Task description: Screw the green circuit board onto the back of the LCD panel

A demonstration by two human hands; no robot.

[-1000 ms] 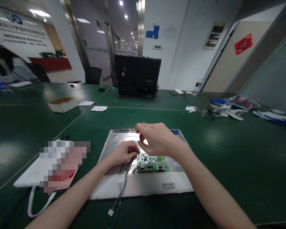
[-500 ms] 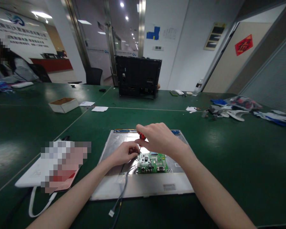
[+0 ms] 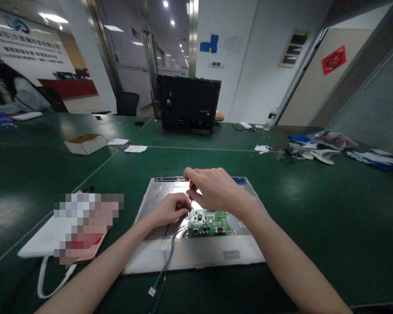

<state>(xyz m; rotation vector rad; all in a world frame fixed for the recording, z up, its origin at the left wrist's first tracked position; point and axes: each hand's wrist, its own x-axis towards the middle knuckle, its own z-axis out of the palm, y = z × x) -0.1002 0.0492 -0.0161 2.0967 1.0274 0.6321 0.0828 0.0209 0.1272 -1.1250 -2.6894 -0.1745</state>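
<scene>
Head view: both hands work a small screwdriver at the far left corner of a green circuit board on a metal panel.

Left hand (image 3: pixel 168 210) is pinched shut at the tip of the screwdriver (image 3: pixel 192 188), steadying it beside the circuit board (image 3: pixel 211 223); right hand (image 3: pixel 216 189) is curled closed over the red handle. A slip could, I judge, drive the tip across the board or into the left fingertips. At left lies a white case (image 3: pixel 41 237); the grey cable (image 3: pixel 166 264) trails off the metal panel (image 3: pixel 196 257) toward the near edge; a black monitor back (image 3: pixel 188 104) stands far across the bench (image 3: pixel 314 209), clutter far right.
</scene>
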